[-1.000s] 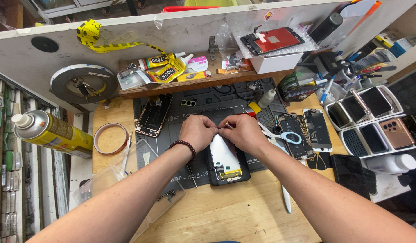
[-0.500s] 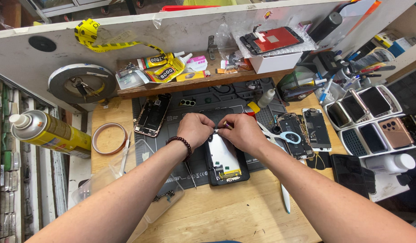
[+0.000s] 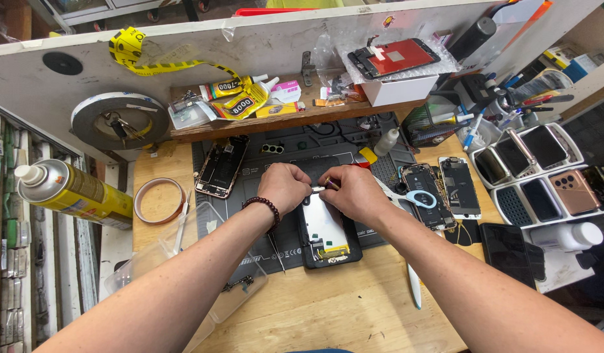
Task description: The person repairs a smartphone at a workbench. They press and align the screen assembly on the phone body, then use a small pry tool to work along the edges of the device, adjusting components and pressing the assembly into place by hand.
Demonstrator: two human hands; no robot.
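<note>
Wooden tabletop [image 3: 354, 314], near edge: both forearms come in from the near corners and meet over the middle. A clear plastic tray [image 3: 184, 274] sits by the near left edge, and a white pen-like tool [image 3: 414, 285] lies right of the work.

Opened black-framed smartphone [image 3: 328, 230] lies flat, back up, on the near edge of the dark grey repair mat [image 3: 295, 153], directly below the hands; likely placed there so loose parts stay on the mat. A thin metal pick [image 3: 276, 252] rests on the mat at its left.

Left hand [image 3: 284, 187], beaded bracelet on the wrist, and right hand [image 3: 354, 193] are both clenched, fingertips pinched together on a small silvery part [image 3: 319, 189] held between them just above the phone's far end. Two-handed pinch suggests the piece is small and needs steadying.

Farther on the mat: an opened rose-gold phone body [image 3: 221, 165] at the left, two more opened phones and blue-handled scissors [image 3: 416, 196] at the right.

Left edge: yellow spray can [image 3: 73, 191] and a ring of amber tape [image 3: 159, 200]. Far edge: a wooden shelf [image 3: 282, 121] with yellow glue tubes [image 3: 240, 104], kept within reach.
</note>
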